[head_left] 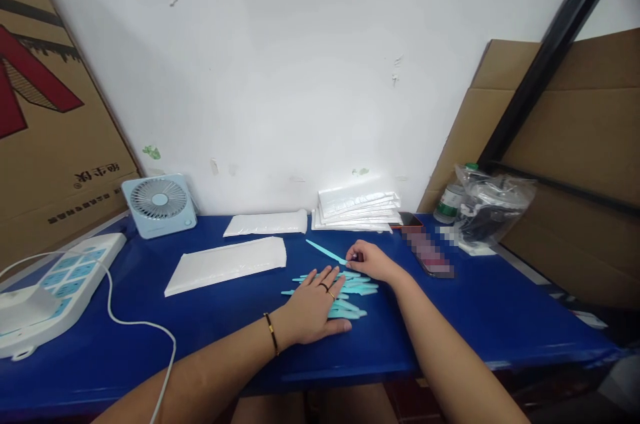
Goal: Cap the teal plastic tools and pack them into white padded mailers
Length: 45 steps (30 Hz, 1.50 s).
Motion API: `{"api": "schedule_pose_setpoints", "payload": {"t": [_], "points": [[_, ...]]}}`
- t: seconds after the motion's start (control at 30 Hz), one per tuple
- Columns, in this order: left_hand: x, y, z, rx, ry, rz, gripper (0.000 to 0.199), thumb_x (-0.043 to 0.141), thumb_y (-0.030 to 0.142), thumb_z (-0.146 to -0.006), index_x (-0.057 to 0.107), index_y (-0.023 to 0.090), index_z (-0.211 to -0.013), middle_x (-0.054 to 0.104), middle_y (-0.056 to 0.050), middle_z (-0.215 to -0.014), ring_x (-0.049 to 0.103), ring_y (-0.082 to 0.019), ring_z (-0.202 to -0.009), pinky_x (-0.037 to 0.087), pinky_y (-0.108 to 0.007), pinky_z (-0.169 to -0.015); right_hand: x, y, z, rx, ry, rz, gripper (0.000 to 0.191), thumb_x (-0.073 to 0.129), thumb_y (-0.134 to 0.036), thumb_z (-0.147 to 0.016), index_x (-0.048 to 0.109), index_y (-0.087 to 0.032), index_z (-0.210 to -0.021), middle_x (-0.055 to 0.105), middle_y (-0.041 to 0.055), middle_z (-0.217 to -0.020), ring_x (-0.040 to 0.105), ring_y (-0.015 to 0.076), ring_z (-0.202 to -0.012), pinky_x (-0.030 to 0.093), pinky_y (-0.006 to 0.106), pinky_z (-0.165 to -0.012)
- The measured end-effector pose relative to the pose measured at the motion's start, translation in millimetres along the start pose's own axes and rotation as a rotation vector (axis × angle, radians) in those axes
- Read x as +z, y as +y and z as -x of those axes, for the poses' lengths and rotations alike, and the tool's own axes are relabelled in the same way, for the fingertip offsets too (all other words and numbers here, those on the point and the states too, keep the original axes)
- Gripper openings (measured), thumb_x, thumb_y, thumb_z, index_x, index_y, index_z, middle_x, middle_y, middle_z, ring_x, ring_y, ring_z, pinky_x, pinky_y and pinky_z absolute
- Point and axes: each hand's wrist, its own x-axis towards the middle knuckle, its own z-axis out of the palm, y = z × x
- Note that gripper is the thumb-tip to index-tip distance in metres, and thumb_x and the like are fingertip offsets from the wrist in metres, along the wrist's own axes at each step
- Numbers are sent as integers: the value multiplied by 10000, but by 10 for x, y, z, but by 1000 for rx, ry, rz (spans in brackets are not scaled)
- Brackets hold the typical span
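Several slim turquoise sticks, shaped like eyebrow razors, lie in a loose pile on the blue table. Flat across the pile's left part rests my left hand, fingers stretched out, with rings on it and a bracelet at the wrist. Just behind the pile, my right hand pinches the near end of a single turquoise eyebrow razor, whose thin tip points to the back left. My left hand and fingers hide part of the pile.
White padded mailers lie to the left and back, with a stack of them by the wall. A fan, a power strip and its cable are left. Phones, a bottle and a bagged item are right.
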Motion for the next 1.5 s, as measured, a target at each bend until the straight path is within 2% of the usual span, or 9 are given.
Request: {"api": "schedule_pose_setpoints", "payload": {"t": [0.1, 0.2, 0.37, 0.6, 0.73, 0.87, 1.07, 1.3, 1.5], "points": [[-119, -78, -95, -51, 163, -69, 708, 286, 622, -880, 170, 223, -1454, 267, -104, -1496, 221, -282, -1370, 181, -480, -1086, 18, -45, -3, -15, -18, -9, 64, 633, -232, -721, 630, -173, -746, 554, 3, -736, 484, 110, -601, 390, 228, -568], [-255, -267, -284, -155, 322, -169, 423, 290, 382, -952, 431, 218, -1316, 494, -93, -1329, 374, -250, -1261, 244, -436, -1030, 24, -107, -15, -19, -39, -112, 100, 597, -270, -770, 612, -176, -802, 561, -15, -672, 478, 105, -578, 367, 214, -541], [-263, -593, -486, -189, 235, -200, 320, 317, 245, -945, 626, 206, -872, 635, -51, -815, 543, -207, -866, 346, -357, -781, -19, -21, -68, 9, 23, -157, 132, 600, -299, -774, 621, -173, -806, 565, -18, -652, 483, 107, -578, 356, 213, -531], [-160, -742, -457, -274, 255, -85, 286, 362, 275, -935, 634, 230, -1013, 625, -60, -998, 528, -214, -980, 348, -351, -816, -165, 38, -31, 11, 89, -15, 160, 642, -328, -750, 648, -189, -827, 600, 23, -816, 543, 152, -722, 433, 271, -662], [-191, -683, -383, -239, 287, -8, 260, 393, 322, -926, 621, 246, -1027, 617, -34, -1048, 519, -205, -1016, 350, -337, -828, -201, -111, 50, -98, -122, 1, 176, 692, -369, -718, 674, -209, -789, 560, 22, -866, 537, 157, -762, 437, 269, -669], [-231, -603, -314, -115, 171, 44, 297, 373, 378, -931, 634, 237, -908, 651, -7, -906, 556, -179, -921, 340, -314, -769, -153, -135, 57, -106, -221, 7, 131, 664, -323, -751, 652, -192, -748, 536, 10, -797, 527, 155, -751, 418, 263, -650], [-255, -624, -326, -107, 151, -15, 271, 420, 331, -917, 624, 206, -789, 664, -7, -845, 569, -170, -857, 314, -320, -750, -113, -69, 8, -118, -114, -27, 118, 614, -295, -793, 638, -182, -770, 522, 18, -813, 515, 143, -726, 410, 253, -636], [-298, -678, -342, -186, 242, -33, 292, 363, 375, -937, 605, 213, -922, 655, -24, -901, 559, -185, -876, 318, -331, -764, -105, -44, -41, -45, 21, -64, 140, 592, -313, -796, 620, -178, -775, 553, 26, -844, 506, 137, -702, 414, 265, -657], [-274, -761, -352, -196, 218, -79, 206, 423, 331, -912, 601, 228, -895, 656, -18, -930, 559, -192, -907, 325, -331, -780, -90, -7, -57, 37, 3, -126, 182, 588, -354, -795, 614, -173, -794, 566, -9, -685, 485, 122, -612, 375, 235, -572]]}}
